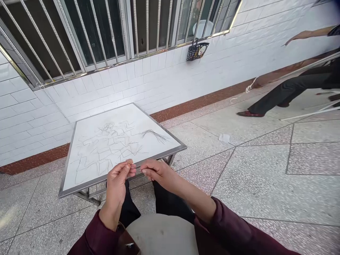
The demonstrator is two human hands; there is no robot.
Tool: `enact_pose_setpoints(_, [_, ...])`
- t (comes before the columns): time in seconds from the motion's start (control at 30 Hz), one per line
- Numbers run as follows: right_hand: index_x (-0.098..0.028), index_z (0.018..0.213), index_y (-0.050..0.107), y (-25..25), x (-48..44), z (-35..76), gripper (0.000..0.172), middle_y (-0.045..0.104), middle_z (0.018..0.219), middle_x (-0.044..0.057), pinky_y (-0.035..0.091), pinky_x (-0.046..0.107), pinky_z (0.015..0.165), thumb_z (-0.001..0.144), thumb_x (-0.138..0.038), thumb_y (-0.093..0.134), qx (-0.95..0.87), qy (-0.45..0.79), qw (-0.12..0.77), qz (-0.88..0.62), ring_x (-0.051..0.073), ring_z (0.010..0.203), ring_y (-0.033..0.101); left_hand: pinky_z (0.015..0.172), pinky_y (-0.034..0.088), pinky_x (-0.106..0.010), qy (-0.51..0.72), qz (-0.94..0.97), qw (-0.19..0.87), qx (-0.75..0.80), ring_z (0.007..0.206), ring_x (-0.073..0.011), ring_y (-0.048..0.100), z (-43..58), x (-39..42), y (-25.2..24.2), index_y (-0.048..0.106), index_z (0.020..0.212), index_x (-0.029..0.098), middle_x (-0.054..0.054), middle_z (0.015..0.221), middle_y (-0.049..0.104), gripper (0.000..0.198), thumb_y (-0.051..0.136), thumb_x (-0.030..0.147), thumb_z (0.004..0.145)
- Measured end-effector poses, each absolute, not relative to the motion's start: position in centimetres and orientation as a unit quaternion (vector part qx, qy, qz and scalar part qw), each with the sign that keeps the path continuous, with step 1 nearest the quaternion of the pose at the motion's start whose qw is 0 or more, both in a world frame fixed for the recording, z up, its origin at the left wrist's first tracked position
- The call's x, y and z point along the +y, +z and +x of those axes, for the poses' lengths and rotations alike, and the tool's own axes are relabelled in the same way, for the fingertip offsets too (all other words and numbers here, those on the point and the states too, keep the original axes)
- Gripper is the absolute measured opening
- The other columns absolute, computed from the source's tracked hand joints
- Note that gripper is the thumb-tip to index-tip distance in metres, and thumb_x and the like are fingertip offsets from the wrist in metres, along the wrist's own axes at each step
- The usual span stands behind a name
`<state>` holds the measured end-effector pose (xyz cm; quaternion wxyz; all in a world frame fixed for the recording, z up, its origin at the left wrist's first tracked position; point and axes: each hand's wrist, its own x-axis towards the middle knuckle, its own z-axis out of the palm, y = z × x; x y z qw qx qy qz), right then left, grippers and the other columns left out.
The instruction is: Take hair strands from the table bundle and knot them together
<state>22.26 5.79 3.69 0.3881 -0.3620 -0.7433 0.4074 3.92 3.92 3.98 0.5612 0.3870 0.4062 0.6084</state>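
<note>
My left hand is closed in a pinch, thumb against fingertips, just in front of the table's near edge. Beside it, my right hand is pinched too, its fingertips a short gap away. A very fine strand, apparently thin wire, runs between the two pinches; most of it is hidden or too faint to follow. On the white tabletop with its grey metal rim, many thin dark bent wires lie spread out with angular kinks. To their right is a loose bundle of straighter wires.
Behind the table stand a white tiled wall and barred windows. A small dark patterned bag hangs from the bars. At right sits another person, one leg stretched out. A white scrap lies on the floor.
</note>
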Motion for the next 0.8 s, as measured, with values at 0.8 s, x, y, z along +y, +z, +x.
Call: enact_pose_setpoints(0.8, [-0.019,0.094,0.064,4.8,4.6,22.5,0.016,0.064,0.079,0.003,0.047,0.024,0.061,0.093,-0.011,0.050,-0.855,0.046,0.372,-0.359,0.015,0.071,0.061,0.114,0.023,-0.056,0.341,0.824,-0.163,0.422,0.088,-0.0178,0.069,1.9,2.3,6.7,0.060,0.126,0.021,0.001,0.075,0.071,0.037,0.054,0.006,0.092])
